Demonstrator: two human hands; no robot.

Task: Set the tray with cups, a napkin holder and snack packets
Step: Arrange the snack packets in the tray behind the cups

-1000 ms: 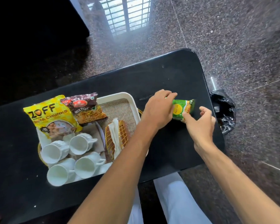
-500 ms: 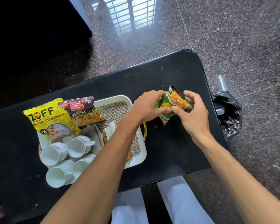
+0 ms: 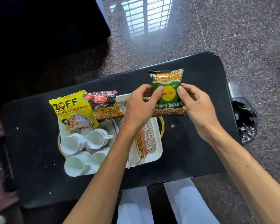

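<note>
A green and orange snack packet [image 3: 167, 92] is held upright above the table's right half. My left hand [image 3: 140, 105] pinches its left edge and my right hand [image 3: 196, 107] its right edge. The white tray [image 3: 158, 131] lies to the left below, lined with a woven mat. On it lie a yellow soya chunks packet [image 3: 72, 109] and a dark red mixture packet [image 3: 104, 105] at the far end, several white cups [image 3: 85, 147] on their sides, and a gold wire napkin holder [image 3: 141, 143] with white napkins, partly hidden by my left forearm.
The tray sits on a black table [image 3: 197, 139] with rounded corners. A black plastic bag [image 3: 244, 118] lies on the speckled stone floor past the table's right end. A dark reddish object [image 3: 0, 162] sits at the left edge. White trouser legs show below the near edge.
The green packet was lifted off the table's right part, turned upright with its front facing me, and both hands now hold it by its sides.
</note>
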